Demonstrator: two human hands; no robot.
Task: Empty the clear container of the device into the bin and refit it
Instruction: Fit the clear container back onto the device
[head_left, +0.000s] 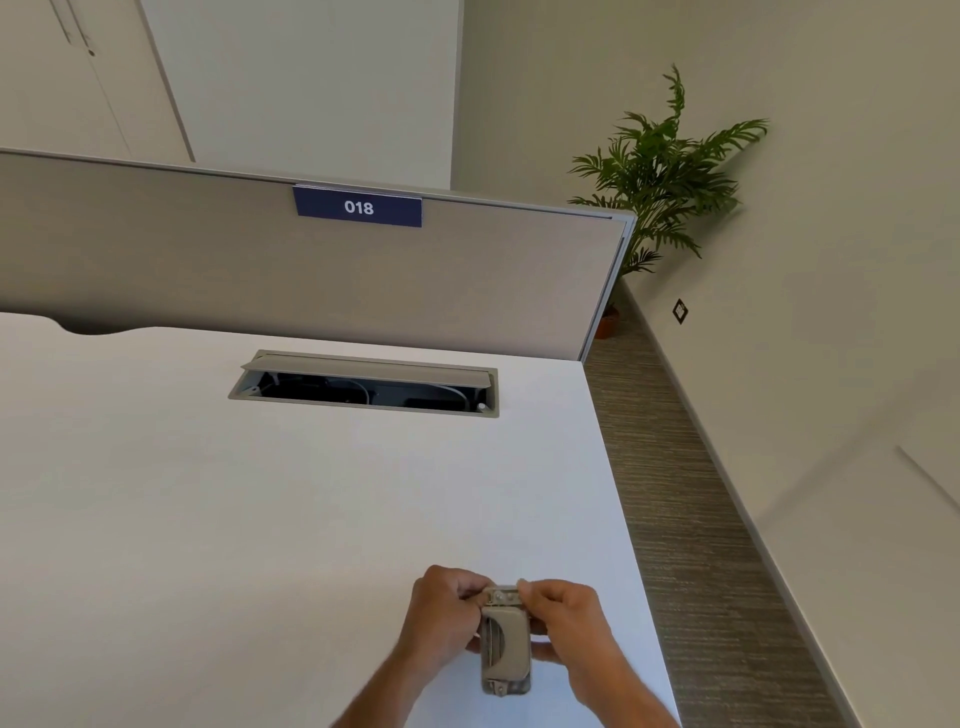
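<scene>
A small beige-grey device (505, 644) is held just above the white desk (260, 519) near its front right part. My left hand (444, 613) grips its left side and far end. My right hand (563, 623) grips its right side, with fingertips pinching the far end. A clear part shows at the device's near end, partly hidden by the body. No bin is in view.
An open cable tray hatch (363, 387) is set into the desk further back. A grey partition (311, 270) labelled 018 stands behind it. The desk's right edge drops to a carpeted aisle (691, 519). A potted plant (660, 171) stands in the far corner.
</scene>
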